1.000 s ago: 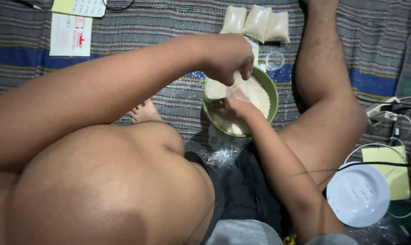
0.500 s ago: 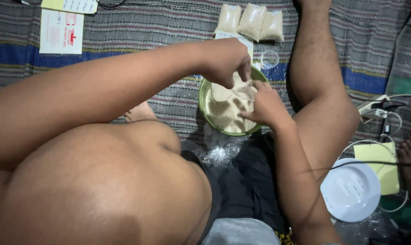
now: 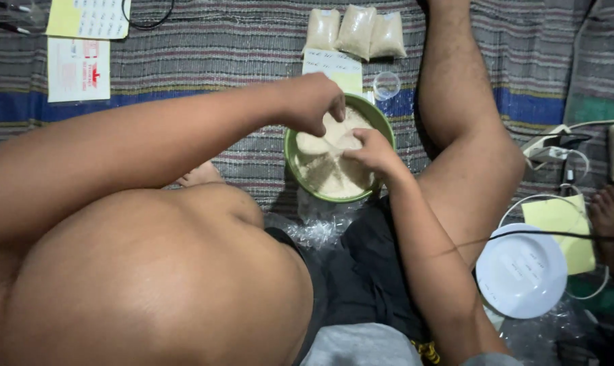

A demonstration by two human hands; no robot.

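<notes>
Both hands meet over the round green plastic bowl of pale grain on the striped woven mat: left hand pinches shut on what appears to be a clear plastic bag, holding its mouth up; right hand curls closed on the bag's opposite edge, steadying it.

You have 1 view: your head camera looks steeply down from close above at your lap, your forearms and the green bowl on the striped mat before you.
</notes>
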